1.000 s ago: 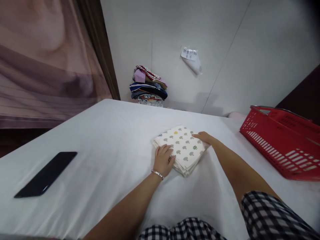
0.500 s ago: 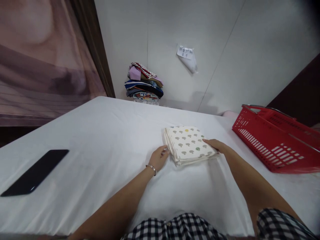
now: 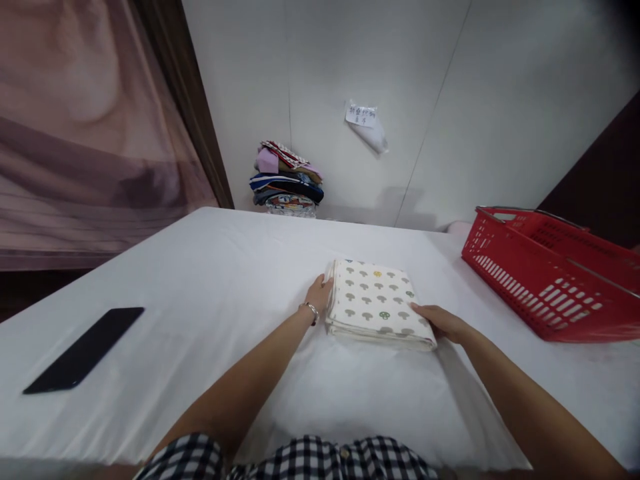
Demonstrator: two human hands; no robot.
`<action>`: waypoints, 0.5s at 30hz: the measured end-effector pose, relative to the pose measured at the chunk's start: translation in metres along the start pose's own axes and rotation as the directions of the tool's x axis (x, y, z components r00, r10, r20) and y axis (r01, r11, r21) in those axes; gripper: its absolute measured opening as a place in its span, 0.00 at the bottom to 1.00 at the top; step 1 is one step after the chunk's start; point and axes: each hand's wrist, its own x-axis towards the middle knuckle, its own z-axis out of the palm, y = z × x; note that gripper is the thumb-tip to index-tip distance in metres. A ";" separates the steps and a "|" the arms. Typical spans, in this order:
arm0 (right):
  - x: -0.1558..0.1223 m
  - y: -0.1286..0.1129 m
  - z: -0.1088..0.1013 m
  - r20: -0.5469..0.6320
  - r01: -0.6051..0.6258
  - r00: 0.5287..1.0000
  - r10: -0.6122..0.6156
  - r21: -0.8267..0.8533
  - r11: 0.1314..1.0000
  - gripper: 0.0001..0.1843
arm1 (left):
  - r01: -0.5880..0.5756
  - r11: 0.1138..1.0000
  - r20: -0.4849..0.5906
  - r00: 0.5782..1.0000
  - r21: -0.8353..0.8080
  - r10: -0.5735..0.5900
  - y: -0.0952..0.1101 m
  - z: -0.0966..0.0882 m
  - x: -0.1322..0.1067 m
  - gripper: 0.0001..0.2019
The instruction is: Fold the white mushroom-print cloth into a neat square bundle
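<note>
A white cloth with grey mushroom prints and a few coloured ones is folded into a thick square on the table. My left hand, with a bracelet at the wrist, is closed against the cloth's left edge; some of its fingertips are hidden there. On the right side, my right hand grips the lower right edge, thumb on top and the other fingers out of sight beside or under the layers.
A white sheet covers the table. To the left lies a flat black object like a phone. A red plastic basket stands at the right. Folded fabrics are stacked by the wall, below a hanging labelled bag.
The folded cloth has turned so its front edge lies nearly straight across. My left hand has moved farther up along its left edge; my right hand stays on the right edge, slightly lower.
</note>
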 end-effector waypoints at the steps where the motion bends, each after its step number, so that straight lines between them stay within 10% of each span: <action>1: 0.000 0.002 -0.001 -0.031 0.024 0.999 -0.024 -0.012 1.000 0.30 | 0.004 1.000 0.007 1.000 0.011 -0.004 0.003 0.004 0.001 0.28; 15: 0.048 -0.019 -0.003 -0.391 0.179 0.904 -0.171 -0.018 0.984 0.32 | -0.065 0.993 -0.007 0.998 0.097 0.066 0.000 0.018 0.029 0.32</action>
